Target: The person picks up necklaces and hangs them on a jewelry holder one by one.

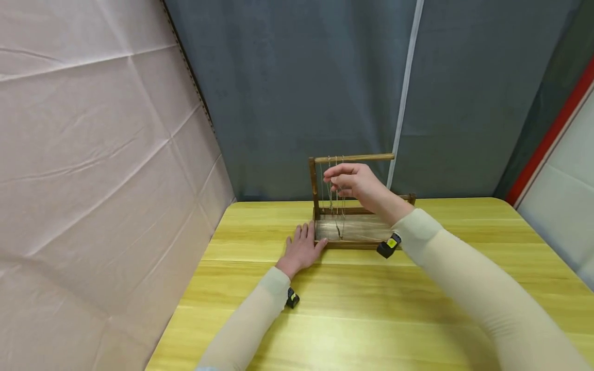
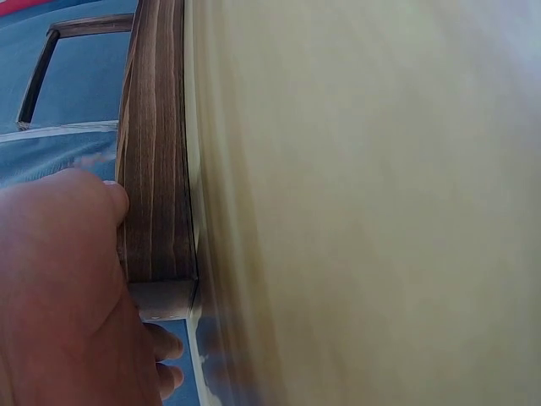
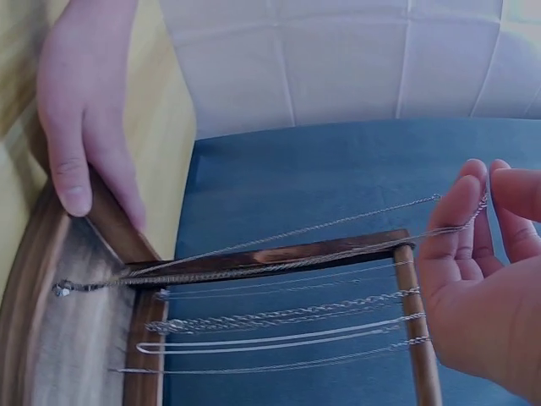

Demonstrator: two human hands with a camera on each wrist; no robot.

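Head view shows one wooden necklace stand (image 1: 352,206) sitting toward the far edge of the yellow table (image 1: 371,309), with thin chains (image 1: 336,201) hanging off its top bar (image 1: 355,158). The left hand (image 1: 301,250) lies flat on the table, fingers straight and relaxed, thumb side pressed up against the stand's left base corner. It's gripping nothing, just bracing. The right hand (image 1: 355,183) is up near the bar, thumb and fingertips pinched together on one chain (image 3: 338,254), which the right wrist view shows pulled taut from the fingers (image 3: 456,211) down to its clasp end by the base tray (image 3: 68,338).

If you ask me, the way to do this bit well is to keep that left hand firm on the base so the stand doesn't tip, and lift the pinched chain straight along and off the bar, slowly, so it doesn't snag its neighbours.

Counts: one stand, two hands, and I make it roughly three or four chains draped on the bar besides the pinched one. They're fine and overlap, so I can't swear to the number.
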